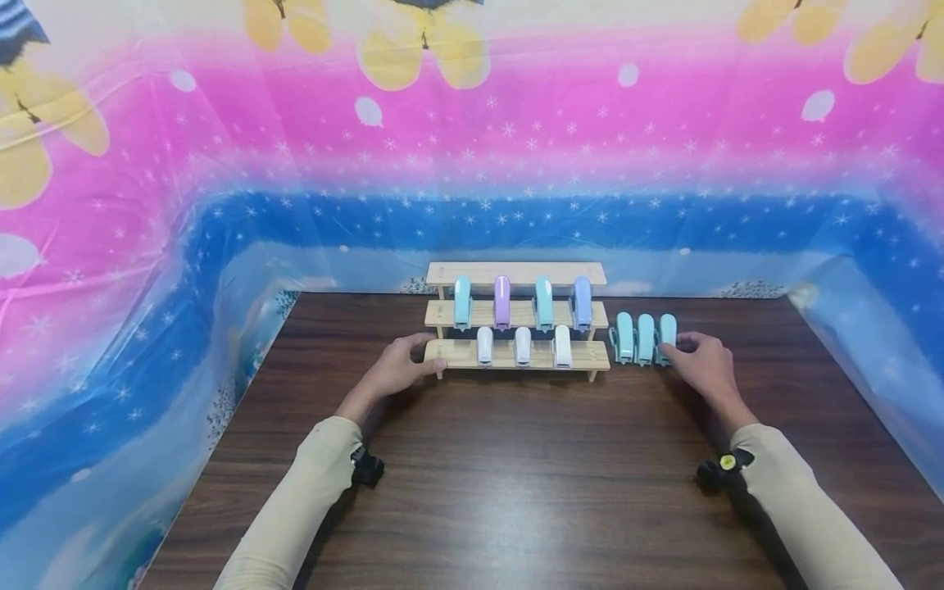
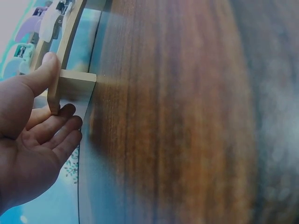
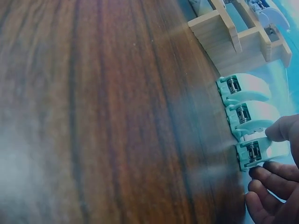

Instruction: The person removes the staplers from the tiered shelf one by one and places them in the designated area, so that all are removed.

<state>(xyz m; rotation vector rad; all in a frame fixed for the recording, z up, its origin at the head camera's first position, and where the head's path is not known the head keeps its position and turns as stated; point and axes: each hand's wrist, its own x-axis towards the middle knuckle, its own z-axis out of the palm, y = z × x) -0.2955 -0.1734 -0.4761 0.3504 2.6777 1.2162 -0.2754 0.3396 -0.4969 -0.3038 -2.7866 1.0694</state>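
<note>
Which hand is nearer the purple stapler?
Left. The left hand grips the wooden rack left of the purple stapler; the right hand is farther off, to its right, pinching the rightmost turquoise stapler.

Three teal stapler-like tools [image 1: 645,339] in a row beside a tiered wooden rack [image 1: 516,273]

Tabletop [image 1: 509,475] glare (whitish), soft shadows; wrist views hazy

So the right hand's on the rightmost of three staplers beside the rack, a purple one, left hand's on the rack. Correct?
Colour's wrong: in the head view, that rightmost teal stapler under the right hand isn't purple. Left hand on the rack stands.
</note>
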